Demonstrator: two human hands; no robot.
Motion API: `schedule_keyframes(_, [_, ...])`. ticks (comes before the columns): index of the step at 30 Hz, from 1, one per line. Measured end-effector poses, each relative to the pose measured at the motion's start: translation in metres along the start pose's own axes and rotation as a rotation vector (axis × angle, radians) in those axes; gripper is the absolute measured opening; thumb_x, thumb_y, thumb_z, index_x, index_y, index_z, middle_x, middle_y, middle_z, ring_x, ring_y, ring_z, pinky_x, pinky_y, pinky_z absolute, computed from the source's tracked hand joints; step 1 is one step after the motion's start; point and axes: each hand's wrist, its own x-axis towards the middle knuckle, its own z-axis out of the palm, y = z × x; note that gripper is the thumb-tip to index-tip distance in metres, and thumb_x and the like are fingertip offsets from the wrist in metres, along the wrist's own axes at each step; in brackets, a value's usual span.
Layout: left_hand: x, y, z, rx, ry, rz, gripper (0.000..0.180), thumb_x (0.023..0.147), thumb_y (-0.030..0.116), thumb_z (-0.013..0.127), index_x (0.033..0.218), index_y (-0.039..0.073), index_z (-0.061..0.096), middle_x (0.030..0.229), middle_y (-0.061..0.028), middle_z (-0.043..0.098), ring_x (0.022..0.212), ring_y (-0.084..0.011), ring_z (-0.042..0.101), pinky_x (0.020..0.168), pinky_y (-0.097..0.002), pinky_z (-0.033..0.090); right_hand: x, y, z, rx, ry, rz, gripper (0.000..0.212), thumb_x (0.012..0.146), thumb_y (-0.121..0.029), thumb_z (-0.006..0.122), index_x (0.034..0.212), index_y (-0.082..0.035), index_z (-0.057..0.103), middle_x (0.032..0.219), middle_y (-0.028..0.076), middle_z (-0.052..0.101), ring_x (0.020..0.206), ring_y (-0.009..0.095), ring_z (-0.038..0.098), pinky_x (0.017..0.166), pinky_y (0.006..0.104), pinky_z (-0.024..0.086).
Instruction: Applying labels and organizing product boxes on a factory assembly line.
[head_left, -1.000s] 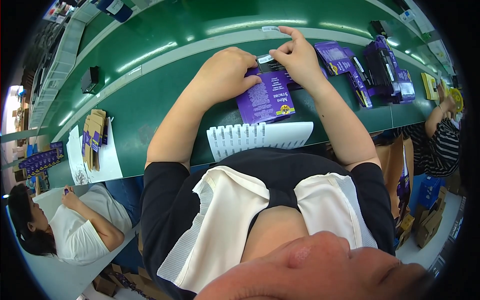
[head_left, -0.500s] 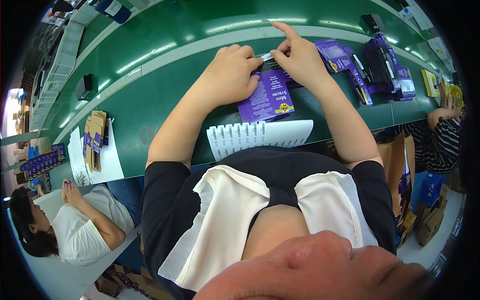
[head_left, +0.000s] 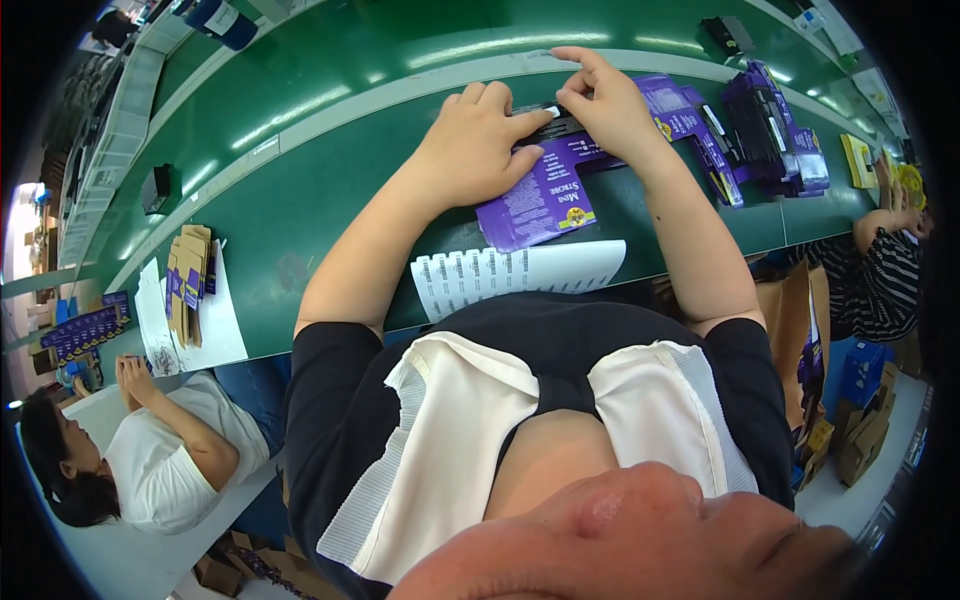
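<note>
A flat purple and black folding carton [head_left: 545,205] lies unfolded on the green table in front of me. A small white label [head_left: 553,112] sits on its black upper part. My left hand [head_left: 475,145] rests over the carton's left side, thumb and index finger apart, the index fingertip touching the label. The other left fingers lie bent on the carton. My right hand [head_left: 610,115] is over the carton's upper right, index finger stretched out and thumb close to the label; nothing shows in its grip. A sheet of white barcode labels [head_left: 570,268] lies nearer my body.
More flat purple cartons [head_left: 765,135] are piled at the right. Brown and purple cartons [head_left: 187,285] lie on white paper at the left. A small black box [head_left: 163,188] stands farther back. A person in white [head_left: 180,450] sits at left; another person's striped clothing [head_left: 880,290] shows at right.
The label, earlier between my left index finger and right thumb, now sits lower and to the right. My right thumb has lifted off it. The carton has turned slightly.
</note>
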Motion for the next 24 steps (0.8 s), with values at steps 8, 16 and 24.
schedule_keyframes(8, [0.005, -0.014, 0.010, -0.194, -0.042, -0.028, 0.062, 0.090, 0.033, 0.066, 0.144, 0.010, 0.047, 0.105, -0.0131, 0.057, 0.098, -0.0278, 0.054, 0.092, -0.0372, 0.044, -0.007, 0.001, -0.021, -0.023, -0.150, -0.135, 0.076, 0.077, 0.001, 0.067, 0.147, -0.015, 0.043, 0.104, 0.007, 0.065, 0.088, 0.017, 0.059, 0.081, 0.0273, 0.048])
schedule_keyframes(16, [0.003, -0.025, 0.013, -0.296, 0.040, -0.022, 0.079, 0.087, 0.036, 0.070, 0.150, 0.005, 0.036, 0.103, -0.0146, 0.059, 0.094, -0.0283, 0.055, 0.089, -0.0369, 0.046, -0.013, 0.003, -0.037, -0.336, -0.324, -0.363, 0.105, 0.064, 0.002, 0.075, 0.156, -0.019, 0.029, 0.126, 0.010, 0.059, 0.113, 0.027, 0.055, 0.104, 0.0348, 0.043])
schedule_keyframes(24, [0.003, -0.034, 0.006, -0.509, -0.092, -0.098, 0.067, 0.091, 0.037, 0.061, 0.143, -0.002, 0.043, 0.119, -0.0207, 0.061, 0.108, -0.0350, 0.057, 0.101, -0.0416, 0.043, -0.006, -0.008, -0.041, -0.369, -0.421, -0.303, 0.113, 0.059, 0.000, 0.080, 0.157, -0.020, 0.027, 0.130, 0.009, 0.057, 0.121, 0.028, 0.052, 0.107, 0.0369, 0.041])
